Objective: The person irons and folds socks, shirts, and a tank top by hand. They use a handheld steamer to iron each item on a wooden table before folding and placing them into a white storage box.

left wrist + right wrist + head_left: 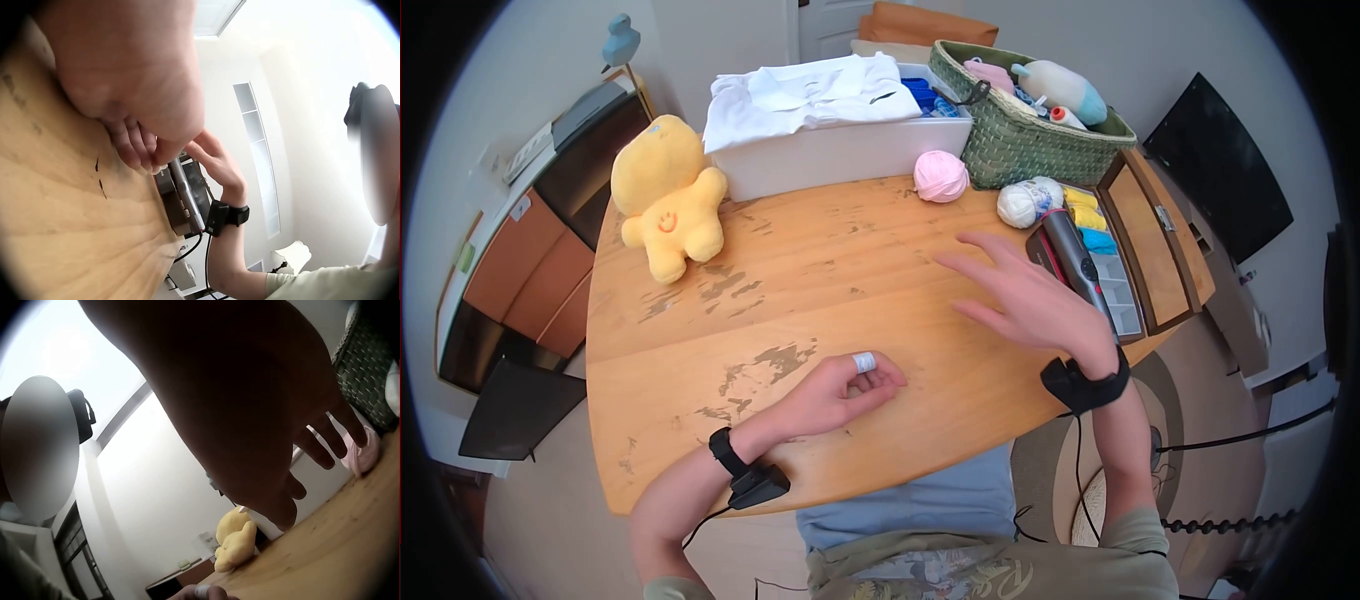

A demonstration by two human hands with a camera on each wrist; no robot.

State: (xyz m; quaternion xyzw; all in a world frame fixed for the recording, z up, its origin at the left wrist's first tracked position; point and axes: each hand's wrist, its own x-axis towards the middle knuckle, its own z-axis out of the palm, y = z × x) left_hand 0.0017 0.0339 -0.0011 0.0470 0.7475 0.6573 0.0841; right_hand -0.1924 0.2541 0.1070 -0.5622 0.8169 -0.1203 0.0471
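My left hand (845, 392) rests on the wooden table (880, 300) with its fingers loosely curled and nothing in them. A white band (863, 362) wraps one of its fingers. Over the right part of the table my right hand (1035, 300) hovers with fingers spread, holding nothing; the right wrist view shows the palm side of this hand (269, 419) in shadow. Just beside it lies a grey handheld device with a long barrel (1072, 250), partly hidden by the hand. Nearby are a white yarn ball (1028, 203) and a pink yarn ball (941, 177).
A yellow plush toy (668, 205) sits at the back left. Behind stand a white bin (830, 165) with a white garment (815, 95) over it and a green woven basket (1020, 145) of soft things. At right, an open-lidded compartment box (1127, 300) holds yellow and blue rolls.
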